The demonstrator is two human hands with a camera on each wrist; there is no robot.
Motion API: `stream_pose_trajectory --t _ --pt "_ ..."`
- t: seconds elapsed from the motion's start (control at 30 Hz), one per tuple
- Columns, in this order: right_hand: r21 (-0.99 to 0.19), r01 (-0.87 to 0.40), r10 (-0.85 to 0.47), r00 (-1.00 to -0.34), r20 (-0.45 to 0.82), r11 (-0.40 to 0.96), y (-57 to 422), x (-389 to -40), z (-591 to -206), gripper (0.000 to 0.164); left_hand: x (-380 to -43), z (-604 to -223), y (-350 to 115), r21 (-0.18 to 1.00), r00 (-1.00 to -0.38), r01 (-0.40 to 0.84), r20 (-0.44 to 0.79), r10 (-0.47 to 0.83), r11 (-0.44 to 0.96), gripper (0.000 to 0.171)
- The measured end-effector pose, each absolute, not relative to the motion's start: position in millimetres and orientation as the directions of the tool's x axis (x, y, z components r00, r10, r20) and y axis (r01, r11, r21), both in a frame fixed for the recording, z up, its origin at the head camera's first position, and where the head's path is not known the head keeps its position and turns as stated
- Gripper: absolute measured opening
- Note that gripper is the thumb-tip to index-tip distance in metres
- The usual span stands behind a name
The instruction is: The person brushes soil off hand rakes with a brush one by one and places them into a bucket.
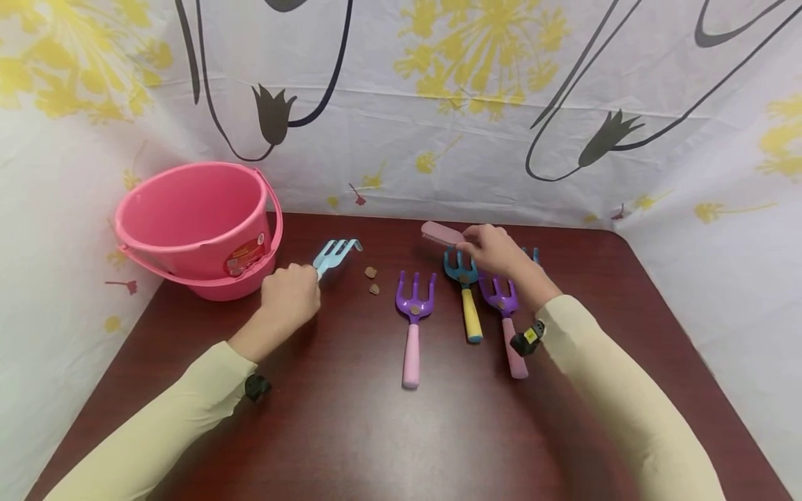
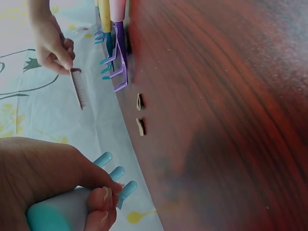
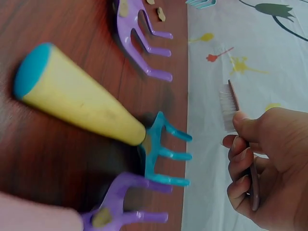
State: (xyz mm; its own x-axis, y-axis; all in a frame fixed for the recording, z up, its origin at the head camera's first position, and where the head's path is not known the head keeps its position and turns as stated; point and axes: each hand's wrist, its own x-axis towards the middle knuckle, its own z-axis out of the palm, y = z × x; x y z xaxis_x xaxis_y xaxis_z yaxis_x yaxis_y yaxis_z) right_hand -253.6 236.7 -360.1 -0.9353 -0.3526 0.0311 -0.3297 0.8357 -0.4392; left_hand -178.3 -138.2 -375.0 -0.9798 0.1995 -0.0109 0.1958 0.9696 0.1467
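Note:
My left hand (image 1: 291,296) grips the handle of a light blue hand rake (image 1: 334,255), its tines pointing away, right of the bucket. In the left wrist view the thumb and fingers wrap its grey-and-teal handle (image 2: 62,211). My right hand (image 1: 495,249) holds a pink brush (image 1: 441,233) with pale bristles (image 3: 227,108), raised near the table's back edge. Below it lies a blue rake with a yellow handle (image 1: 472,316). Two purple rakes with pink handles, one in the middle (image 1: 411,348) and one partly under my right arm (image 1: 515,351), lie alongside. Small brown pieces rest on these three rakes.
A pink bucket (image 1: 194,263) stands at the back left of the dark red-brown table (image 1: 351,431). Two small brown pieces (image 1: 371,272) lie near the middle. More blue tines (image 1: 533,254) show behind my right wrist. A white patterned cloth (image 1: 376,139) hangs around the back and sides.

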Motion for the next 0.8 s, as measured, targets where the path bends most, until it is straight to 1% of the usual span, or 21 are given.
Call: stream_pose_trajectory --t 0.17,0.37,0.53,0.63,0.8 --pt "-0.447 -0.355 -0.362 -0.929 0.072 0.821 254 -239 -361 0.035 -179 -371 -138 0.150 -0.978 0.206 0.011 0.207 0.967 0.025" --pt "-0.470 -0.331 -0.335 -0.939 0.077 0.818 274 -223 -365 0.028 -183 -356 -144 0.137 -0.978 0.207 0.052 0.202 0.969 0.023" --pt "-0.479 -0.332 -0.327 -0.940 0.096 0.813 284 -216 -368 0.030 -185 -343 -152 0.157 -0.979 0.197 0.081 0.187 0.968 0.024" --pt "-0.484 -0.339 -0.335 -0.937 0.100 0.806 288 -214 -370 0.031 -184 -336 -154 0.161 -0.979 0.190 0.105 0.175 0.969 0.025" --pt "-0.484 -0.377 -0.386 -0.919 0.084 0.790 293 -211 -372 0.026 -183 -327 -156 0.157 -0.979 0.180 0.128 0.161 0.971 0.025"
